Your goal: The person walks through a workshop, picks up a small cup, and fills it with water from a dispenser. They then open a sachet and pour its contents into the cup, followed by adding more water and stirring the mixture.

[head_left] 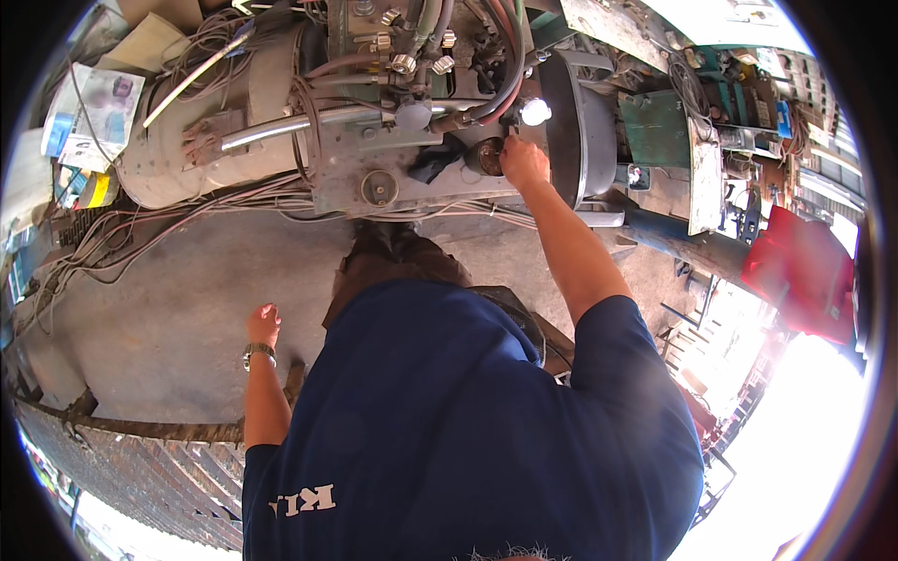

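Note:
My right hand [526, 163] reaches forward to the front of a machine. Its fingers are closed beside a round dark cup-like part [486, 157], and what they grip, if anything, is hidden. Just above this hand is a shiny white round knob or lamp [536, 112]. A crumpled black cloth or glove [436, 163] lies left of the dark cup. Away from the machine, at my left side, hangs my left hand [265, 323], loosely curled, with nothing seen in it. On that wrist is a watch [259, 352].
Hoses [513, 65] with metal valve knobs [404, 64] run over the machine. A large cylindrical tank [178, 159] lies at left, with loose cables [122, 224] along its near edge. A red object [803, 271] stands far right, and a ridged surface [159, 467] lies lower left.

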`<state>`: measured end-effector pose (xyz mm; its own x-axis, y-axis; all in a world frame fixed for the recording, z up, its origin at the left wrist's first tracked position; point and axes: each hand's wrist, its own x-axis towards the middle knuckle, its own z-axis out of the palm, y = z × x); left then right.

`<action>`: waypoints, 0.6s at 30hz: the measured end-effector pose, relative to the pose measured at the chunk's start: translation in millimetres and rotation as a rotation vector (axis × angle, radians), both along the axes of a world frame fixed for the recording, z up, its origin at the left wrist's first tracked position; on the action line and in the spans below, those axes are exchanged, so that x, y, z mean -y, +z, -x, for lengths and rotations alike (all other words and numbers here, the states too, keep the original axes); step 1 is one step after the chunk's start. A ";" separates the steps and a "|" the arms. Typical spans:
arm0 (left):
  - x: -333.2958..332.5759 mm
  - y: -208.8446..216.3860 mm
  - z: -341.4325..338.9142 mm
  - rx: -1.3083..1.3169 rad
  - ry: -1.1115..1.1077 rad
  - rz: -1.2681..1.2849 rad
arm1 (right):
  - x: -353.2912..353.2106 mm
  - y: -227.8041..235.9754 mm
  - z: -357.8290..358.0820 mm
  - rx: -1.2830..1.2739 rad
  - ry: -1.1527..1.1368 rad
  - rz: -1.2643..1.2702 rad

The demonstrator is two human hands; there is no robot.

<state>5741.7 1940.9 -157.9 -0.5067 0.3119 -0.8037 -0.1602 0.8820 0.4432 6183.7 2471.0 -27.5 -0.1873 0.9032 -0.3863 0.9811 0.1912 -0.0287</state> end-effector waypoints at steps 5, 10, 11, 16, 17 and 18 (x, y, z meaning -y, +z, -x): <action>4.2 0.4 -21.9 0.018 -0.005 -0.054 | 8.5 2.3 2.4 -0.126 -0.020 0.054; -7.7 -8.3 -27.6 0.014 -0.109 -0.110 | 5.5 -1.1 2.1 0.025 -0.012 0.043; -8.7 -12.5 -24.9 0.011 -0.111 -0.124 | 5.9 -0.7 2.3 0.056 0.015 0.089; -24.3 -4.9 -11.0 0.051 -0.065 -0.113 | 2.5 2.4 6.0 -0.024 -0.064 0.028; -26.3 -1.9 -7.5 0.046 -0.070 -0.108 | 1.6 3.4 6.4 0.004 -0.068 0.016; -28.3 1.4 -2.7 0.042 -0.076 -0.103 | 2.3 3.8 7.2 0.024 -0.041 0.064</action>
